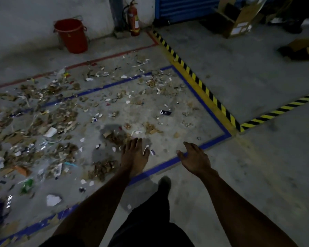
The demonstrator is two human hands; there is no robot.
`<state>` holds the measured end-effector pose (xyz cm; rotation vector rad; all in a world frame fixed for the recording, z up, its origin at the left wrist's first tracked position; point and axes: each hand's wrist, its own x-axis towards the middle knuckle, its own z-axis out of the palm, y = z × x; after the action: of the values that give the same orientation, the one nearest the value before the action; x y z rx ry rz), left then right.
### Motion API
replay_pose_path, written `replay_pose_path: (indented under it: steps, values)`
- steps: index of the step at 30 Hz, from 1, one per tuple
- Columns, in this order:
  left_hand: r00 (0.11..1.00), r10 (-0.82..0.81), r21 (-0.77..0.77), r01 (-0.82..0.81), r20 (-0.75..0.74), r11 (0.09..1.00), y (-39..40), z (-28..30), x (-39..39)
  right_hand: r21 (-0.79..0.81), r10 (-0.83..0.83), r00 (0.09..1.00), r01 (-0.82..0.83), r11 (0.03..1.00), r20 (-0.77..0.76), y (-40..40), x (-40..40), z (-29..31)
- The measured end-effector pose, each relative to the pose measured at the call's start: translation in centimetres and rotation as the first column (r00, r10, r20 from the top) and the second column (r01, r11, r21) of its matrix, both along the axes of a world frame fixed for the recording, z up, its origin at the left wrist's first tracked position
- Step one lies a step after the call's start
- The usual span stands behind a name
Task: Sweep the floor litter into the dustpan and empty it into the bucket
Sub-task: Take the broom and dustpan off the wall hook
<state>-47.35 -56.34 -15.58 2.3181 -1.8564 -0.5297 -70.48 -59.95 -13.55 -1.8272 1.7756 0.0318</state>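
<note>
Not yet sweeping: left hand [135,154] and right hand [194,158] out front, fingers loosely spread, holding nothing.
No broom or dustpan visible; needs fetching before tackling litter [61,118] short of the red bucket [70,34].

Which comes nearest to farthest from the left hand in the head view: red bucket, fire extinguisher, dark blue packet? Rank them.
From the left hand:
1. Dark blue packet, on the floor just ahead, slightly right.
2. Red bucket, far ahead to the left by the wall.
3. Fire extinguisher, far ahead against the wall.

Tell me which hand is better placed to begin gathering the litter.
Probably the left hand: it is open and hangs over the litter inside the blue tape. The right hand, also open, is over the tape edge, where scraps are few.
</note>
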Motion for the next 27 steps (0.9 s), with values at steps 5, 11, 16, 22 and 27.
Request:
replay_pose_path:
  steps: [5, 11, 16, 22, 27]
  values:
    - [0.998, -0.017, 0.019, 0.016, 0.052, 1.000, -13.4, 1.3, -2.1, 0.006, -0.031, 0.999, 0.032, 0.999, -0.008, -12.7, -3.6, 1.5]
    - [0.996, -0.055, 0.007, 0.054, 0.075, 0.998, -27.7, 2.5, -7.0, -0.028, -0.062, 0.998, 0.062, 0.998, 0.005, -26.4, -8.8, 1.9]
    - [0.997, -0.010, -0.005, 0.011, 0.080, 1.000, -39.4, 0.6, -13.1, -0.056, -0.011, 0.999, 0.013, 0.998, 0.032, -39.9, -14.7, -0.5]
    - [0.991, 0.110, 0.024, -0.112, 0.078, 0.993, -53.5, 0.4, -23.2, 0.005, 0.141, 0.990, -0.141, 0.990, -0.010, -56.6, -23.3, -1.3]
    - [0.988, 0.145, 0.088, -0.149, 0.051, 0.985, -64.0, 2.4, -29.1, 0.078, 0.289, 0.957, -0.285, 0.955, -0.040, -69.4, -29.1, 1.6]
